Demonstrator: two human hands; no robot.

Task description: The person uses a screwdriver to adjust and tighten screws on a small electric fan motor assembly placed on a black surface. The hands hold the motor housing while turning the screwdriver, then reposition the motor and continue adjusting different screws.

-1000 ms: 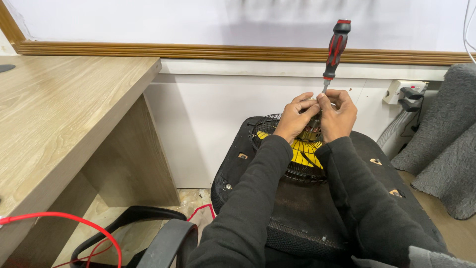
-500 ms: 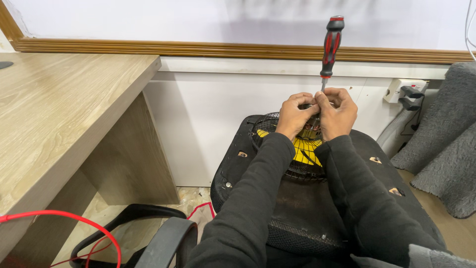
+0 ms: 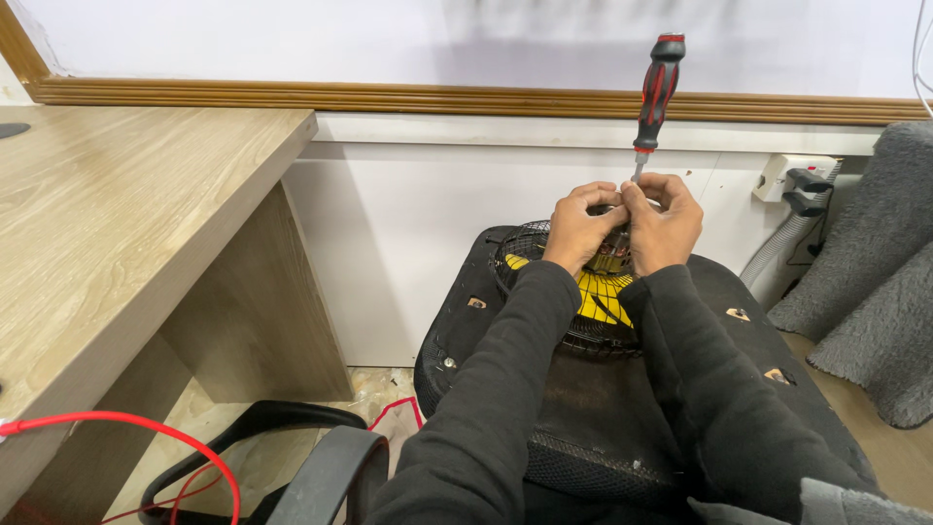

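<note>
Left hand (image 3: 579,226): yours, curled tight, fingertips pinching a small part at the fan's hub; what exactly it grips is hidden behind the fingers.
Right hand (image 3: 666,222): yours, closed around the lower shaft of the screwdriver, knuckles touching the left hand's.
Screwdriver (image 3: 655,93): red and black handle, standing nearly upright above both hands, tilted slightly to the right; its tip is out of sight between your fingers.
Fan (image 3: 593,292): black wire grille with yellow blades, lying flat with its hub turned up, directly under your hands; a metal motor part seems to show between them.
Seat (image 3: 466,311): black upturned chair base carrying the fan, set against the white wall.
Counter (image 3: 117,214): light wood, on your left, well apart from the fan.
Red wire (image 3: 146,428): loops off the counter's near edge toward the floor.
Wall socket (image 3: 792,180): white, with black plugs, right of your hands.
Grey fabric (image 3: 875,282): heaped at the far right.
</note>
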